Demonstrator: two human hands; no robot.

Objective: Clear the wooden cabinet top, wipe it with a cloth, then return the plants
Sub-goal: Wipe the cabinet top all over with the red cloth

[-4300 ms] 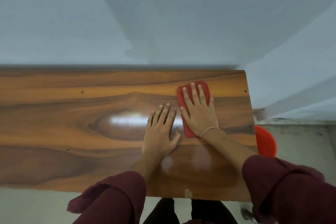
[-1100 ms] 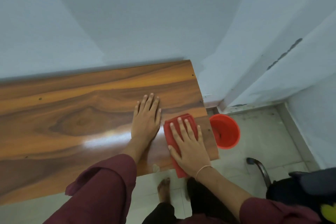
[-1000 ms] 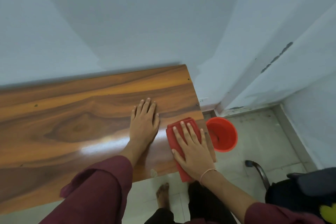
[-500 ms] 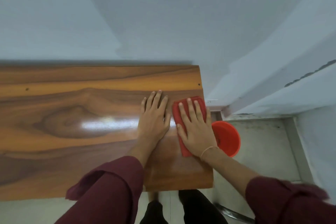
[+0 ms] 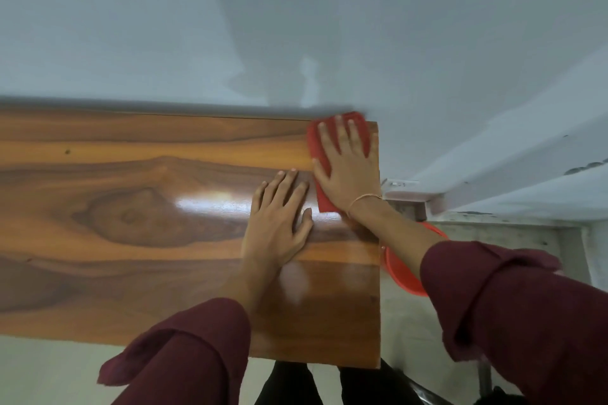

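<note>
The glossy wooden cabinet top [image 5: 131, 207] fills the left and middle of the head view, with nothing standing on it. A folded red cloth [image 5: 327, 202] lies at its far right corner, against the wall. My right hand [image 5: 345, 168] presses flat on the cloth with fingers spread, covering most of it. Just left of it and nearer to me, my left hand [image 5: 278, 223] rests flat on the bare wood, palm down, holding nothing. No plants are in view.
A red bucket [image 5: 401, 276] sits on the floor just past the cabinet's right edge, partly hidden by my right forearm. A pale wall [image 5: 296, 26] runs along the back edge. Tiled floor [image 5: 493, 230] lies to the right.
My right hand has slid the red cloth from the near right part of the top away to the far right corner at the wall. My left hand stays flat on the wood.
</note>
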